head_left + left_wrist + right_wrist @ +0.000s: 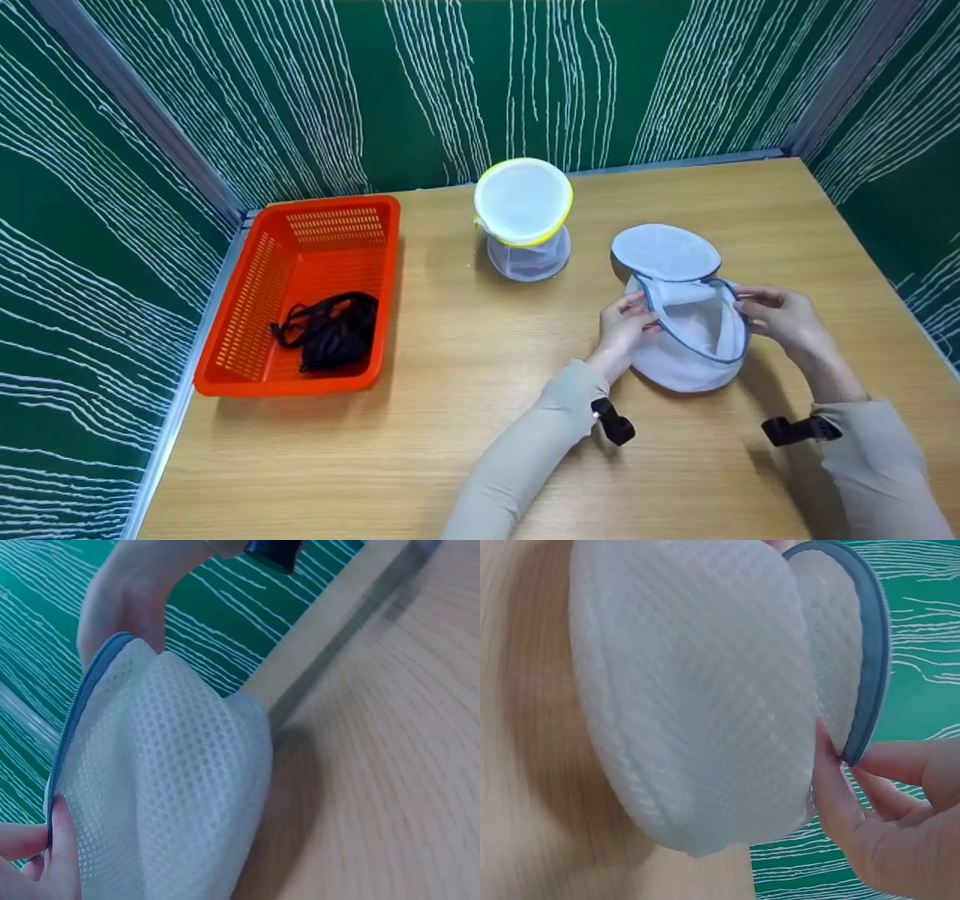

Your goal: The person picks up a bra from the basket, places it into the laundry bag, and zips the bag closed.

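A white mesh bag (679, 360) with a grey-blue zip edge stands at the right of the table, its round lid (666, 253) folded back away from the person. The left hand (624, 330) pinches the left side of the rim, the right hand (780, 319) the right side. In the left wrist view the left hand (45, 862) has thumb and fingers on the zip edge of the mesh (195, 780). The right wrist view shows the right hand (900, 817) pinching the blue edging (874, 652) beside the mesh wall (697, 705).
An orange basket (300, 388) at the left holds a black strapped item (341, 337). Near the back wall stands a small mesh container (529, 259) with a yellow-rimmed white lid (523, 201). Green panels with white lines (420, 90) border the table (450, 450).
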Tool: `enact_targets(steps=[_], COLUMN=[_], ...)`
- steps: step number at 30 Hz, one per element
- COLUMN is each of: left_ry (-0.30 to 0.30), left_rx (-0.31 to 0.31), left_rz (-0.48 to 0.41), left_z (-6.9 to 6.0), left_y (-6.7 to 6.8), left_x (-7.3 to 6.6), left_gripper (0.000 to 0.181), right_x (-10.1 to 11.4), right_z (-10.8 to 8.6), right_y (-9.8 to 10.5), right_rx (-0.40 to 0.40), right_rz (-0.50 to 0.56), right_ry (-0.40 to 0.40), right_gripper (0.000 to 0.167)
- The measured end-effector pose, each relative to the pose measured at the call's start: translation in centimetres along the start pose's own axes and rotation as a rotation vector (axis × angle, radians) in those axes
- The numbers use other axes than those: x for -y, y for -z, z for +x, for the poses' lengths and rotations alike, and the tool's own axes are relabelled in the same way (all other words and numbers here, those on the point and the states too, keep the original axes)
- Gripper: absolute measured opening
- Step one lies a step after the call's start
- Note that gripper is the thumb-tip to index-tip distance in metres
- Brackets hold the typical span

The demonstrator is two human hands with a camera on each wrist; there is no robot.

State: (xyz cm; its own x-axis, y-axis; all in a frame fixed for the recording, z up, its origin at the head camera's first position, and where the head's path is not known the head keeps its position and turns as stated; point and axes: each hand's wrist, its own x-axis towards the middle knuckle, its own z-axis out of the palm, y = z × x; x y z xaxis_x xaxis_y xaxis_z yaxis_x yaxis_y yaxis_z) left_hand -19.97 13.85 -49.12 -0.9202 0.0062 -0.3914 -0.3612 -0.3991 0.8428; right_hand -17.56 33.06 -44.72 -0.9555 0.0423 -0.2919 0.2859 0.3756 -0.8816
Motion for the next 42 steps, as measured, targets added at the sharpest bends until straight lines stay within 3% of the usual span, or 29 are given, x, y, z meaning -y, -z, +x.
enact_targets(steps=[4,8,16,21,34,42], left_ry=[-0.011,-0.017,-0.009,-0.011,0.006,0.004], left_rx=[0.016,0.044,0.154,0.213,0.295,0.299], left_rz=[0.000,0.015,0.018,0.008,0.020,0.026], left_z=[-0.2,-0.5,-1.5,-2.3,-4.4,-5.6], left_y=[0.5,1.2,2.7,3.7,7.0,9.5], left_x=[-0.8,-1.5,-2.7,-3.5,-5.5,-6.2], left_gripper=[0.036,0.038,0.045,0.048,0.052,0.053], right_x=[0.2,0.4,0.7,0.9,1.3,1.4], right_z=[-0.5,-1.0,-1.9,-2.4,-3.8,-4.1], right_y=[0.4,0.5,0.2,-0.2,-1.4,-3.1], right_rx=[0.033,0.072,0.146,0.209,0.380,0.468], right_rz=[0.265,0.497,0.689,0.755,0.802,0.818], right_ry=[-0.017,-0.008,0.042,0.090,0.164,0.185], right_gripper=[0.018,0.015,0.016,0.022,0.026,0.030])
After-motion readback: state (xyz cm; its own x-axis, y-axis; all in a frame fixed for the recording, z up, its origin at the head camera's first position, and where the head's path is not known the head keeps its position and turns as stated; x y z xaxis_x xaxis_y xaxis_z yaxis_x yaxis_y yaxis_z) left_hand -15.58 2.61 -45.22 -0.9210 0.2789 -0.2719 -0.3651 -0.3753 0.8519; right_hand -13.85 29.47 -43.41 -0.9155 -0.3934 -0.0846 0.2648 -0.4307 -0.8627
